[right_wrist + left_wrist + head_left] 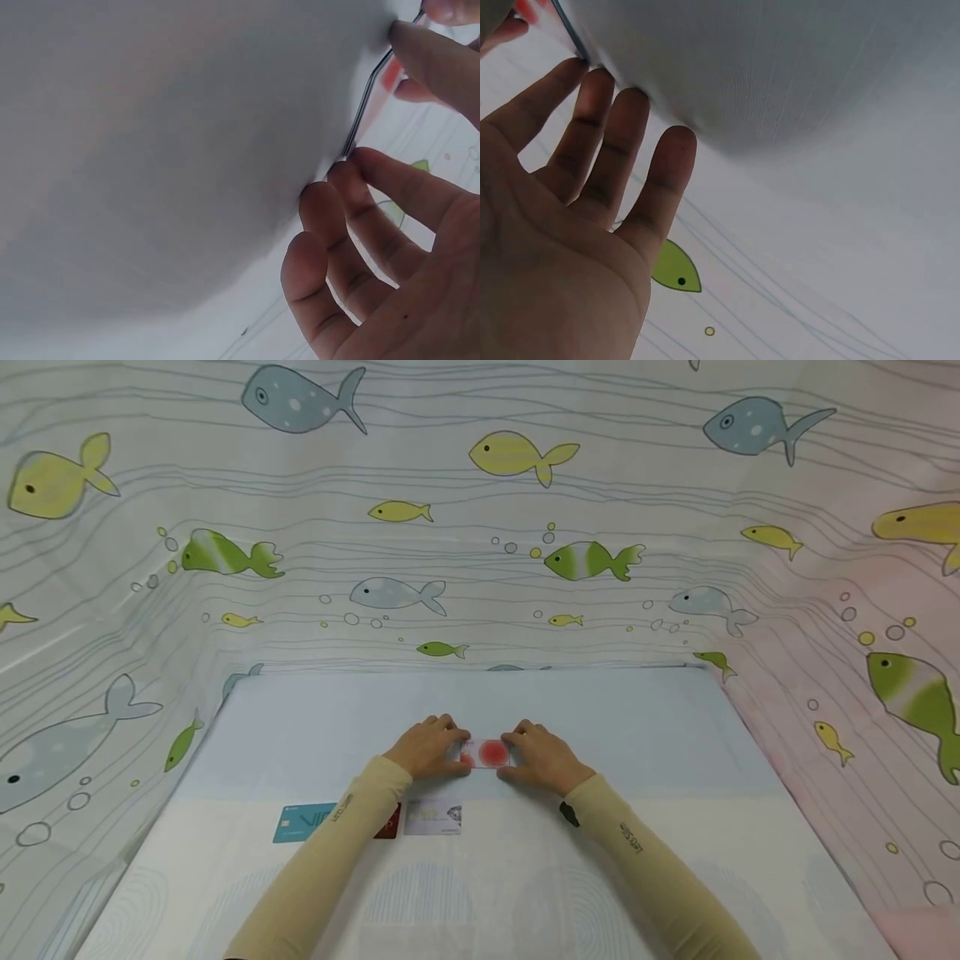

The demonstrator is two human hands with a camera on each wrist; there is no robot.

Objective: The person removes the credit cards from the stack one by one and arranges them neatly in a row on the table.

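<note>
Fish-print sheeting (637, 510) covers the far side plus left & right: blue, yellow & green fish, wavy lines, small bubbles. Inside it, the tabletop (637, 718), pale blue at the far end, whitish w/ faint striped shapes at the near end. 2 beige sleeves reach in from the near edge: left sleeve (322, 868) and right sleeve (660, 868), both w/ dark lettering. L hand (429, 750) & R hand (543, 760) face each other approx mid-tabletop, a bit toward the far side. Btwn them: red-and-white card (486, 753), long side running left to right. L hand pinches its left end, R hand its right end, thumb at near corner & index at far corner each side. Other fingers (679, 161) of L hand slightly apart; those of R hand bent, close together. Can't tell if card is lifted or flat.

Nearer, in a left-to-right row: teal card (296, 822), pt. under left sleeve in view; pale card (431, 818), dark print at its right end; dark red card (388, 822) btwn those 2, mostly hidden by the sleeve. Smallest: dark item (570, 814) by right cuff, unclear what.
</note>
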